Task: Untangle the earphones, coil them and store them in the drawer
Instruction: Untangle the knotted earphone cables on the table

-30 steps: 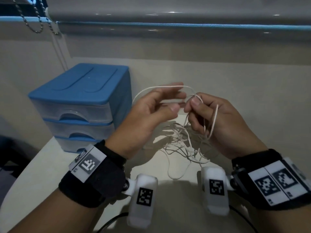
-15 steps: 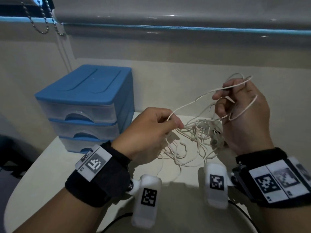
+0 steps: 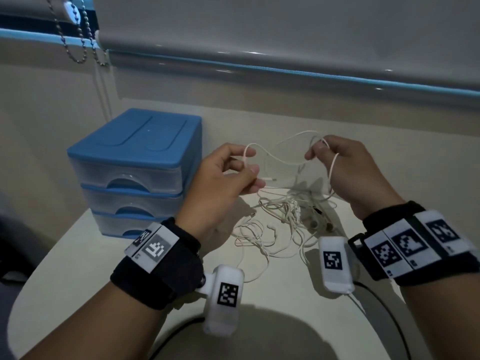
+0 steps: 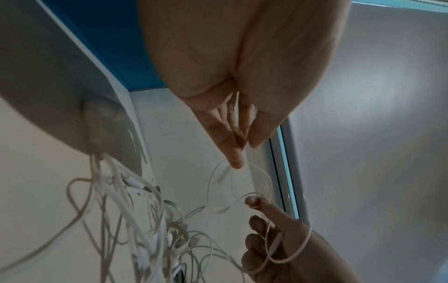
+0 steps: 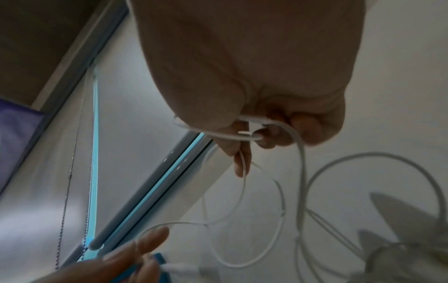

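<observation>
White earphones (image 3: 279, 216) lie in a tangled heap on the pale table (image 3: 78, 255), with one strand lifted between my hands. My left hand (image 3: 233, 167) pinches the cable near a small white plug end (image 3: 270, 179), a loop passing over its fingertips (image 4: 236, 159). My right hand (image 3: 337, 162) grips the same cable (image 5: 244, 134), which runs round its fingers and hangs down to the heap (image 5: 303, 191). A slack loop (image 3: 280, 154) spans the gap between the hands. The blue three-drawer unit (image 3: 135, 172) stands at the left with all its drawers shut.
A grey roller blind (image 3: 285, 29) with a bead chain (image 3: 75, 42) hangs behind the table. Dark camera cables (image 3: 384, 307) trail over the table's near edge. The drawer unit sits close to the table's left edge.
My right hand has come down and leftwards from its raised position. My left hand has risen and now holds the plug end of the cable. The strand between them has gone slack.
</observation>
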The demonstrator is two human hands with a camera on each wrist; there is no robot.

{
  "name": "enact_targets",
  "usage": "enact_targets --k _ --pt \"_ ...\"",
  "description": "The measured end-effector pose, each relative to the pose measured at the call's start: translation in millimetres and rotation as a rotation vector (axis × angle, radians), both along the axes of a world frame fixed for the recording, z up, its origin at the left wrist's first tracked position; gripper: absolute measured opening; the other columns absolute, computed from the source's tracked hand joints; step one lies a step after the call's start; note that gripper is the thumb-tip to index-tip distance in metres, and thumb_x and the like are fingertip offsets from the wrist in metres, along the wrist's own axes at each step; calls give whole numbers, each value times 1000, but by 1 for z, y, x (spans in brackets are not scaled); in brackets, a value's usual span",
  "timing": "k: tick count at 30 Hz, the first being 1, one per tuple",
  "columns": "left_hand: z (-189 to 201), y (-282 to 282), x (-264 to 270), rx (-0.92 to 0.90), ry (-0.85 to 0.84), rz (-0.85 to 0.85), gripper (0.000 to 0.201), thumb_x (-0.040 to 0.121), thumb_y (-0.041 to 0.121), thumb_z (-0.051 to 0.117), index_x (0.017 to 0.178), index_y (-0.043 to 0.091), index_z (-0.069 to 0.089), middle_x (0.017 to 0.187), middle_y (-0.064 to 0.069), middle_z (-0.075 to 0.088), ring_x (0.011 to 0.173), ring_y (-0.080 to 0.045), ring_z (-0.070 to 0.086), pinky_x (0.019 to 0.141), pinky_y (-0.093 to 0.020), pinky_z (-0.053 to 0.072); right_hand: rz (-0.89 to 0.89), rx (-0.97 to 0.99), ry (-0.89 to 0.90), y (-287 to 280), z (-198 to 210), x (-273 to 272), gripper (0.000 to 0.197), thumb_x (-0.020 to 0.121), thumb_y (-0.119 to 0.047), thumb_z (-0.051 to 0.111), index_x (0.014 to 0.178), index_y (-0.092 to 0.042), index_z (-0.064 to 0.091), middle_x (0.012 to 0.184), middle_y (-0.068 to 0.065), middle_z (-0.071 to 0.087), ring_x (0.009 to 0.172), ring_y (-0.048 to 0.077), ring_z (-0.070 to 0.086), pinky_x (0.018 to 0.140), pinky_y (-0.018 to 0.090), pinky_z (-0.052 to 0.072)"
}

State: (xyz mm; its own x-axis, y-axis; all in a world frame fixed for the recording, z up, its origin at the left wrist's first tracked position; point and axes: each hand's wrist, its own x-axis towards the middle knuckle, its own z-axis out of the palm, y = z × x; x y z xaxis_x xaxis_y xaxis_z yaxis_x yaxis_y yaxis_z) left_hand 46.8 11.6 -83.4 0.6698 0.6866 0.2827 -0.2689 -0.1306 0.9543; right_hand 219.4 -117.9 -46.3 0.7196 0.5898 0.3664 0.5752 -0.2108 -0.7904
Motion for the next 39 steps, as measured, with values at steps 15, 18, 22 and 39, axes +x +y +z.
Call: enact_targets --k 15,18,22,39 --pt "-9 -8 -14 230 494 -387 14 89 14 79 103 15 75 102 -7 72 73 4 68 65 -9 50 119 -174 371 8 -5 2 5 87 -1 75 90 1 71 80 16 70 73 25 68 70 32 61" --pt "-14 -7 -13 352 567 -443 18 82 22 85 99 19 79 105 -2 71 80 2 66 69 -9 48 106 -368 225 7 -7 9 21 78 -4 84 95 -7 74 78 4 70 75 19 64 72 32 52" --pt "-13 -5 -15 395 629 -440 24 77 30 90 98 24 80 105 5 71 85 2 64 67 -9 49 78 -608 3 2 -5 10 49 74 -13 88 118 -14 67 101 -1 66 93 19 62 78 29 45" --pt "1 -24 3 787 943 -428 33 72 24 91 97 24 69 88 15 58 77 -3 59 76 -29 57 332 -358 -141 -20 13 -23 77 82 13 50 141 -37 56 149 -9 47 137 15 46 106 32 42"
